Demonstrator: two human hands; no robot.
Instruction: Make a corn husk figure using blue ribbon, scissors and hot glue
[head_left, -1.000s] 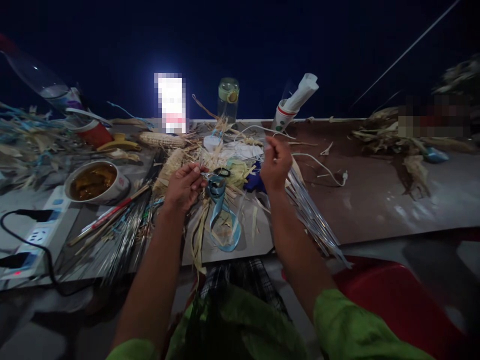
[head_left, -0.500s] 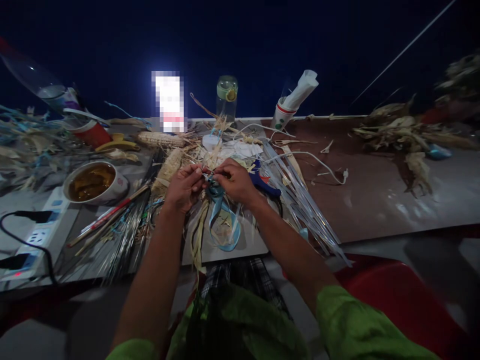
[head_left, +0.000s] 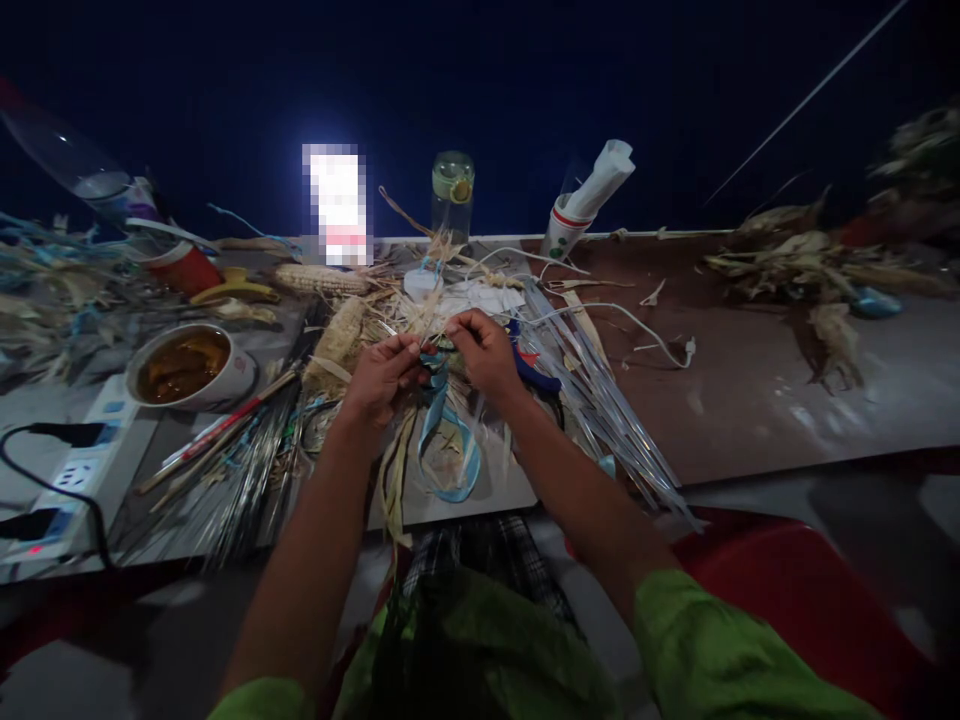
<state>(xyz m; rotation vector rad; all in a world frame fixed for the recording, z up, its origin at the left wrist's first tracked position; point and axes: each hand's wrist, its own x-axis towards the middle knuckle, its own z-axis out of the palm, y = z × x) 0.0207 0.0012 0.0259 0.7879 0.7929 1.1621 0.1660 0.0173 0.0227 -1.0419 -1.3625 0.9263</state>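
My left hand (head_left: 384, 378) is closed in a pinch around the base of a small bundle of pale husk strips (head_left: 429, 322) near the middle of the table. Beside it, my right hand (head_left: 484, 352) is pinched shut at the right side of the strips; what lies between its fingertips is too small to make out. A light blue ribbon (head_left: 469, 470) hangs in a loop below the hands onto the table. Long dry husk strips (head_left: 396, 480) trail down by my left wrist. Blue-handled pliers (head_left: 536, 372) lie just right of my right hand.
Left: a bowl of brown liquid (head_left: 187, 367), a power strip (head_left: 82, 470), thin wires (head_left: 251, 490) and corn cobs (head_left: 322, 279). Behind: a lit screen (head_left: 339, 200), a bottle (head_left: 452, 200) and a paper cup (head_left: 564, 228). Right: clear sticks (head_left: 622, 415), a white cable (head_left: 645, 325) and husks (head_left: 795, 255).
My right hand has moved slightly right and up, away from my left hand, widening the gap between them. My left hand has shifted slightly to the right.
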